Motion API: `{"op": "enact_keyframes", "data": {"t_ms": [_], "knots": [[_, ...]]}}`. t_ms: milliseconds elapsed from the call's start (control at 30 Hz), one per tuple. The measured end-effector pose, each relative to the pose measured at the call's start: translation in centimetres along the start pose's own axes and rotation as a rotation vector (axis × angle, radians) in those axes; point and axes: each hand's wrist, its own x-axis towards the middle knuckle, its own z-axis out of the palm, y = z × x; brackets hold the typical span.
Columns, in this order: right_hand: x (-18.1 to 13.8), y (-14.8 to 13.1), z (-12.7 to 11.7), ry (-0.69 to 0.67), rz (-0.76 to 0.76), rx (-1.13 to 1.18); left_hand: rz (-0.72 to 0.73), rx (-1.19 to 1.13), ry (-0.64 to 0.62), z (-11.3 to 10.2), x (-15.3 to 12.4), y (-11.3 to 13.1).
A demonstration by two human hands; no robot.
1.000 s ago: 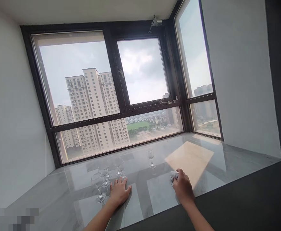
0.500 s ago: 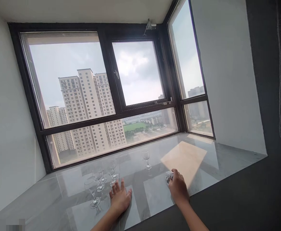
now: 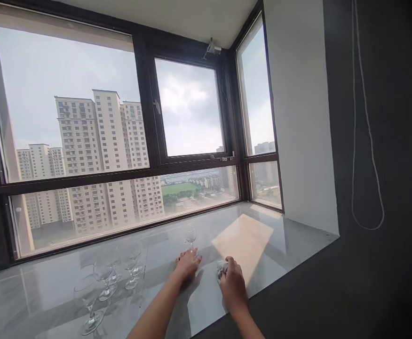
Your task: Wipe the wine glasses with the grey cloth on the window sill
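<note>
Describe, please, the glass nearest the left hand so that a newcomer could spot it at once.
Find the glossy windowsill below the dark-framed window. Just beyond the left hand stands a stemmed glass, alone, apart from the clustered glasses farther left.

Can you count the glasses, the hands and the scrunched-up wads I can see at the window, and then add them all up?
Stemmed glasses: 6 (5 in a group, 1 by itself)
Hands: 2 (left hand, right hand)
Scrunched-up wad: 1, in the right hand
Total: 9
</note>
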Motion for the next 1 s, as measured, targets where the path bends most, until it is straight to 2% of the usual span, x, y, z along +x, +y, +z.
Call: {"op": "enact_keyframes", "data": {"t_ms": [133,267,367,500,600,700,800,900,1000], "knots": [[0.0,-0.1,-0.2,-0.021,0.0,-0.022,0.064,0.034,0.008,0.2,-1.5,-0.6],[-0.1,0.0,-0.3,-0.036,-0.007,-0.041,0.093,0.064,0.035,-0.6,-5.5,-2.3],[-0.1,0.3,-0.1,-0.044,-0.022,-0.032,0.116,0.077,0.089,-1.3,-10.2,-5.0],[0.1,0.8,0.4,-0.045,-0.036,-0.033,0.014,0.088,0.168,-2.1,-16.5,-9.7],[0.3,0.9,0.6,-0.037,-0.04,-0.034,-0.087,0.103,0.193,-2.7,-18.8,-12.9],[0.4,0.9,0.6,-0.029,-0.042,-0.029,-0.151,0.104,0.197,-3.2,-18.6,-15.1],[0.4,1.0,0.8,-0.026,-0.044,-0.028,-0.143,0.053,0.244,-3.2,-16.9,-15.7],[0.4,1.1,1.1,-0.024,-0.043,-0.045,-0.054,-0.001,0.304,-2.6,-14.9,-14.2],[0.5,1.3,1.4,-0.008,-0.037,-0.061,0.039,-0.033,0.334,-1.8,-13.1,-11.3]]}}
